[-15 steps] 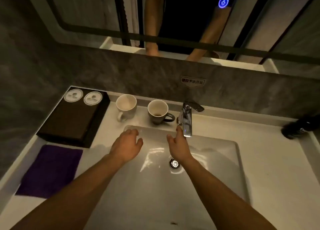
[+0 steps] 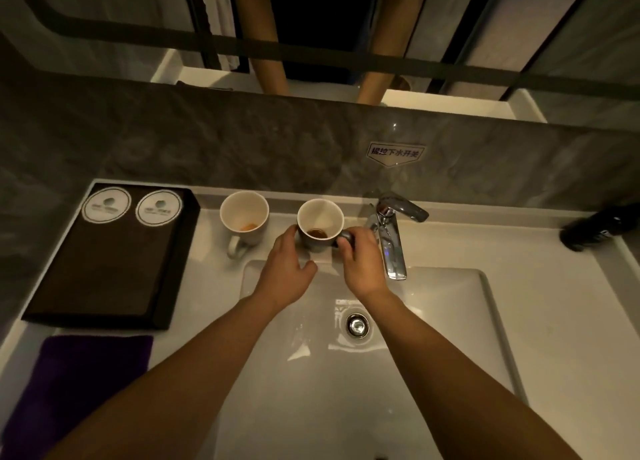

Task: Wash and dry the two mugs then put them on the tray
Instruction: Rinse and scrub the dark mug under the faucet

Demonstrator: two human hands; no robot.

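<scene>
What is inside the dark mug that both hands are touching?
The dark mug has a pale inner wall and a small brown residue at its bottom. The left hand and right hand cover its lower outside, so nothing there can be seen.

Both hands are leaving the space above the sink basin [image 2: 433,321] and closing on the dark mug [image 2: 318,234]. The left hand [image 2: 287,269] is touching its side while the right hand [image 2: 360,262] is gripping its handle.
</scene>
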